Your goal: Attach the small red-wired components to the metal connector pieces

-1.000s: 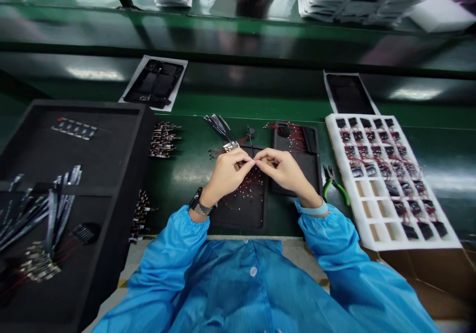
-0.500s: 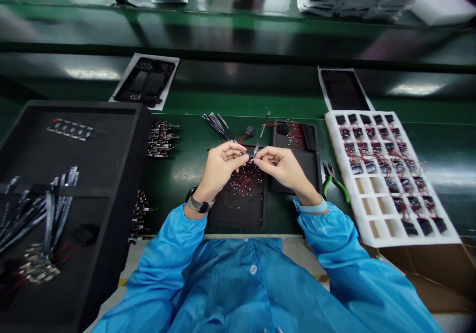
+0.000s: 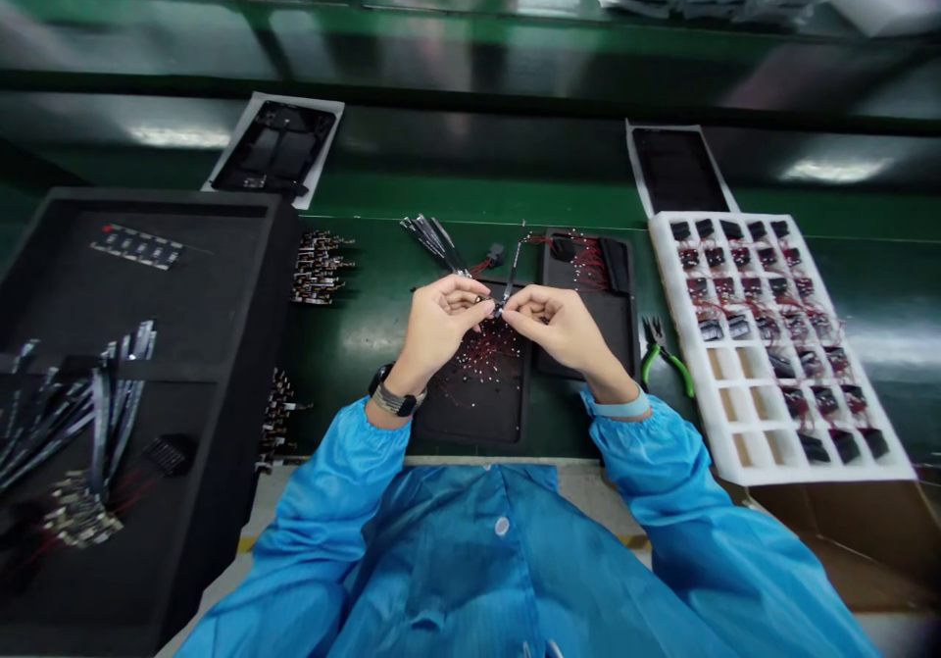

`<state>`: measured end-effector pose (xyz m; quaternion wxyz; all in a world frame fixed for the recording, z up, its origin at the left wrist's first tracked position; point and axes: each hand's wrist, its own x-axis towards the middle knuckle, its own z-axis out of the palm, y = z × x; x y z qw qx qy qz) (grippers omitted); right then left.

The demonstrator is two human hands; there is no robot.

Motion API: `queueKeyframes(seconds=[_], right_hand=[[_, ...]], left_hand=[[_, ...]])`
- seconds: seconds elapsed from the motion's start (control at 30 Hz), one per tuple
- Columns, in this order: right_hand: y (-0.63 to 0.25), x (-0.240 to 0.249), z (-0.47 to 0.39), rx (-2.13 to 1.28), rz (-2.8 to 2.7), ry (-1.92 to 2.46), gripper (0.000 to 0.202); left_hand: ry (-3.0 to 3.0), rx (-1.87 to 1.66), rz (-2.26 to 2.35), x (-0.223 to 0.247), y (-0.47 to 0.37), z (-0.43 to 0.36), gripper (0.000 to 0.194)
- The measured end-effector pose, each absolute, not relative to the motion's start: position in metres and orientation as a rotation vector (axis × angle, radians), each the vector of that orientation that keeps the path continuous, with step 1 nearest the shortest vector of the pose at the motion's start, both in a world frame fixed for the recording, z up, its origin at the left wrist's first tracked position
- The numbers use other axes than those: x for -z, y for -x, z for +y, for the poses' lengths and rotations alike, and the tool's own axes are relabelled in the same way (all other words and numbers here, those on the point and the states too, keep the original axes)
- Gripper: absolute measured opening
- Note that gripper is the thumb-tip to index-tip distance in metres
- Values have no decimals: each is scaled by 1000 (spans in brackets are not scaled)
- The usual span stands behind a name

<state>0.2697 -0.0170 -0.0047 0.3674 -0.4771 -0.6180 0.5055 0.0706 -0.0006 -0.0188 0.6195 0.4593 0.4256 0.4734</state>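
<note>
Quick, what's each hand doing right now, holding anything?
Left hand: closed, fingertips pinching one end of a small wired part.
Right hand: closed, pinching the same part from the other side.

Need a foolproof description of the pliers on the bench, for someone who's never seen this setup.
Start at the white foam tray with its grid of pockets, on the right side of the green bench. Just off its left edge, beside the right hand, lie the small pliers. They alone have bright green handles.
</note>
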Motion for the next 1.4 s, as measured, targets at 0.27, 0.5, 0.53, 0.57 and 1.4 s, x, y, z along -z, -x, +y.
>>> queueKeyframes(seconds=[0.27,0.5,0.53,0.57,1.4], right_hand=[[-272,6,-15,-1352,-1588,1221,30],[-272,8,-16,-1356,-1600,1285,35],[-271,8,-16,-1354,-1599,1297,35],[-271,9,-16,-1351,-1598,1309,35],[-272,2,-20,-1485,-1474,1247,34]], left_hand=[[-1049,-1057,977,16,-68,0,25],[-1157,-1062,1034,15,-69,-2,21],[-1181,-1071,1051,15,-69,-2,19],[-1201,-1075,1065,15,-70,-3,19],[-900,-897,881,12,-63,3,39]])
